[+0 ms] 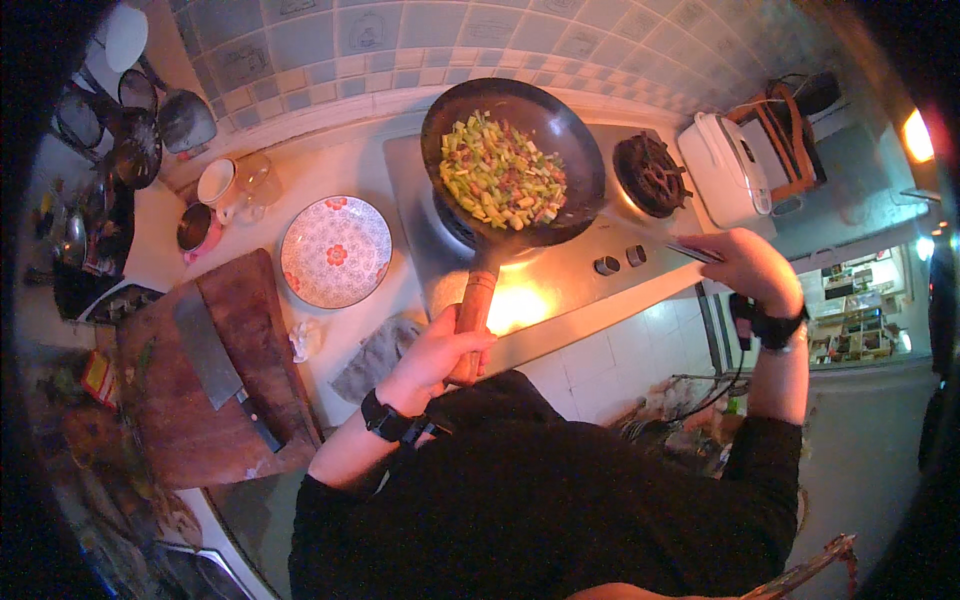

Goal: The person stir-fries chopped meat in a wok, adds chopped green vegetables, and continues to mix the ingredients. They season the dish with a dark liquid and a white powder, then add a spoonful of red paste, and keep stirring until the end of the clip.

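Note:
My left hand (442, 351) is closed around the wooden handle (475, 304) of a dark wok (574, 161). Chopped green vegetables mixed with small brownish pieces (502, 172) lie in the wok, mostly on its left side. The wok is over the left burner of a metal gas stove (409, 172). To the right of the wok, my right hand (739, 266) grips the handle of a metal utensil (694, 251); its far end is blurred near the wok's right rim. Both wrists wear black bands.
A patterned plate (336, 251) and a grey cloth (379, 360) lie left of the stove. Further left, a cleaver (214, 360) rests on a wooden cutting board (266, 360), below cups (217, 180). A second burner (651, 176) and a white appliance (724, 169) stand at right.

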Demonstrator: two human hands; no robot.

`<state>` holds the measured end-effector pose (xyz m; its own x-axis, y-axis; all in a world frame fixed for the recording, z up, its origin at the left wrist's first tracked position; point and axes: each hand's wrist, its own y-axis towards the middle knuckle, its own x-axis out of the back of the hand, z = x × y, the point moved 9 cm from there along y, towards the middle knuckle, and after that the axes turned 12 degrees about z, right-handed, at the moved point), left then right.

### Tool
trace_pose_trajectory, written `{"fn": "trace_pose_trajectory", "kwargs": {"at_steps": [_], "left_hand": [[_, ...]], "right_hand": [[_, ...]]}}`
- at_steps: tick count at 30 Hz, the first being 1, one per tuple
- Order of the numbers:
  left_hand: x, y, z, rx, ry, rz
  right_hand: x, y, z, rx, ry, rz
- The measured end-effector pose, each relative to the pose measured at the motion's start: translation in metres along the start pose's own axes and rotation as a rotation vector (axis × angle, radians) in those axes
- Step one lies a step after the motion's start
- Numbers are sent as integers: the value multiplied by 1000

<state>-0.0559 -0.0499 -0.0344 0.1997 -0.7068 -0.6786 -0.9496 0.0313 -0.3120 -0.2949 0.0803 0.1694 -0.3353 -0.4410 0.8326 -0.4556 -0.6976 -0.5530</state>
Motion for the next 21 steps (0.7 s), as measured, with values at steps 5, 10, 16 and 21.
{"fn": "trace_pose_trajectory", "kwargs": {"at_steps": [5, 10, 16, 21], "left_hand": [[-4, -1, -2, -23, -37, 20], [-1, -2, -2, -20, -25, -9], [2, 1, 1, -15, -30, -1], [4, -1, 3, 11, -18, 6]], "right_hand": [[-15, 31, 10, 132, 360, -60], [-37, 11, 5, 119, 332, 87], [-68, 55, 38, 386, 461, -227], [-96, 107, -8, 116, 1109, -189]]}}
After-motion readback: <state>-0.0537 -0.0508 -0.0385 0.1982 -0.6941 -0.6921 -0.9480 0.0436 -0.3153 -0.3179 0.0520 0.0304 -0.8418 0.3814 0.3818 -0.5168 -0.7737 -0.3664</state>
